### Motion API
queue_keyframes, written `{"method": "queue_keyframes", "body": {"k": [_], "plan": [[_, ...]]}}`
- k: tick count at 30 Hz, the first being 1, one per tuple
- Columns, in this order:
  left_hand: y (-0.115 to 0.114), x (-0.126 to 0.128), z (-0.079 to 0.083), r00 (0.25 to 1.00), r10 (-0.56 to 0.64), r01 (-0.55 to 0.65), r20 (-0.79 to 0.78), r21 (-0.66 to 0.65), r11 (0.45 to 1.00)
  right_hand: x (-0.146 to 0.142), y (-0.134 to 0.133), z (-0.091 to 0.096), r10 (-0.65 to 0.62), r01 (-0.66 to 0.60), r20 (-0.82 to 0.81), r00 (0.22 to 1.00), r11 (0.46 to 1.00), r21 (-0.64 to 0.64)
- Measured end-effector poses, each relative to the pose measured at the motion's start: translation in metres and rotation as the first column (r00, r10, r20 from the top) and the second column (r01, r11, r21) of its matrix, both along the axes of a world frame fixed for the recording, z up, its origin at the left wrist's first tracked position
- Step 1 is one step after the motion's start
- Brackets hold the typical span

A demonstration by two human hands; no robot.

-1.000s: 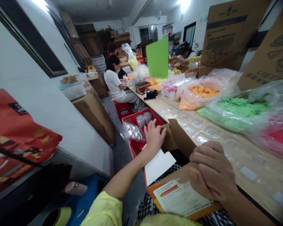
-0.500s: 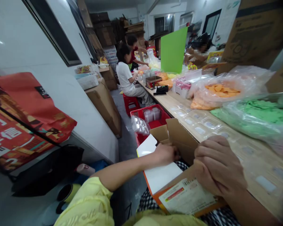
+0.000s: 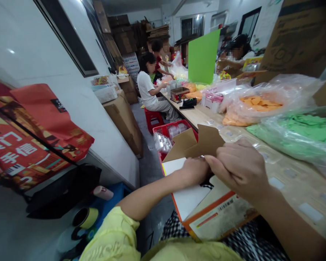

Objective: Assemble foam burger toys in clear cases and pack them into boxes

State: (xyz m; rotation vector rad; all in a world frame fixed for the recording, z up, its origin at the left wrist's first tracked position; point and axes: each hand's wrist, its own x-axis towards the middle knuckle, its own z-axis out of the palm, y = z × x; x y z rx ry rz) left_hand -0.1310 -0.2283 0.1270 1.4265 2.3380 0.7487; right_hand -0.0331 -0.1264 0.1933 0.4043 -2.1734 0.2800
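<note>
An open cardboard box point(image 3: 203, 214) with an orange-striped label rests on my lap against the edge of the wooden table point(image 3: 285, 181). My left hand point(image 3: 194, 170) reaches into the box, its fingers hidden behind the raised brown flap point(image 3: 198, 143). My right hand point(image 3: 240, 168) is closed, pinching that flap at its lower edge. A white flap point(image 3: 188, 197) hangs below my left wrist.
Bags of green point(image 3: 301, 132) and orange point(image 3: 256, 103) pieces lie on the table, with clear plastic trays point(image 3: 268, 156) in front. A red crate point(image 3: 174, 132) of plastic containers stands on the floor ahead. People sit further along. Boxes line the left wall.
My right hand moved from resting on the box's side up to the flap and pinched it. The box tilted. My left hand went from the red crate into the box.
</note>
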Motion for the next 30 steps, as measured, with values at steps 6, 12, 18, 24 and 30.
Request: {"method": "queue_keyframes", "body": {"k": [6, 12, 18, 24, 30], "plan": [[-0.045, -0.028, 0.000, 0.983, -0.144, 0.146, -0.115, 0.015, 0.989, -0.023, 0.020, -0.020, -0.183, 0.171, 0.285, 0.941, 0.983, 0.064], [-0.075, 0.000, -0.043, 0.967, -0.003, -0.022, 0.253, 0.094, 0.995, -0.058, 0.030, -0.072, -0.329, 0.284, 0.419, 0.846, 0.944, 0.169], [-0.074, 0.007, -0.046, 0.963, 0.040, -0.084, 0.265, 0.156, 0.984, -0.023, 0.026, -0.079, -0.099, 0.021, 0.507, 0.856, 0.987, 0.157], [-0.073, 0.001, -0.056, 0.939, 0.052, -0.097, 0.341, 0.115, 0.989, 0.001, 0.021, -0.088, -0.069, -0.163, 0.727, 0.683, 0.956, 0.244], [-0.069, -0.016, -0.066, 0.917, 0.014, -0.070, 0.399, 0.125, 0.990, 0.001, 0.022, -0.082, -0.129, -0.187, 0.814, 0.567, 0.942, 0.279]]}}
